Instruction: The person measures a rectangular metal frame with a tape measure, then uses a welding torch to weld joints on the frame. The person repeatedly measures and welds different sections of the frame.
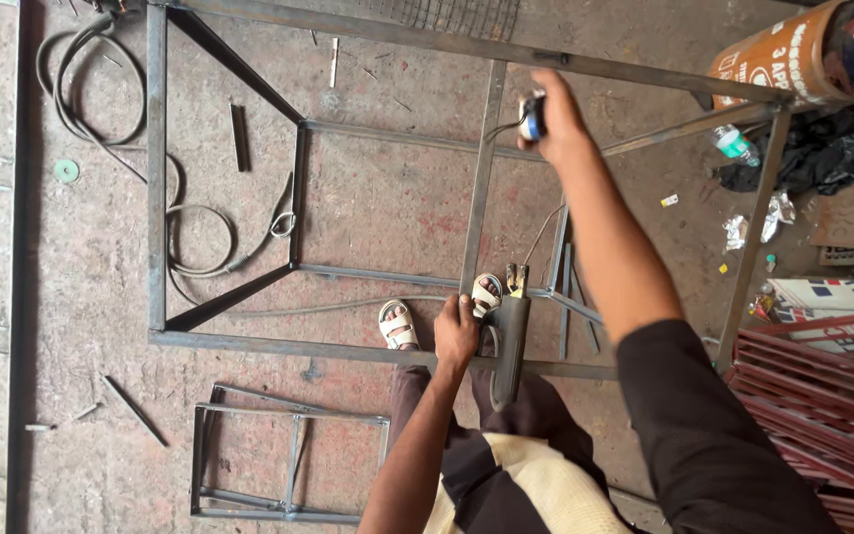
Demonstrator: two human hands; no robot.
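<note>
Head view: left hand (457, 331) closed in a grip on the near bar of the steel frame (294, 348), at 6 o'clock. Welding electrode holder (509, 341) hung on that bar, just beside the left hand at 3 o'clock. Right hand (554, 121) at 12 o'clock, grip closed on a small blue-and-white object (532, 117), against the far bar. Hose (190, 213) coiled on floor (387, 213) at 9 o'clock.

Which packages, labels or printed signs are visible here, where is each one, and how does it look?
Orange cylinder: top right, lying on its side, white print.
Plastic bottle: on the floor beneath the cylinder, clear with a green label.
Printed white sheet: right edge, above red metal frames, with red and blue marks.
</note>
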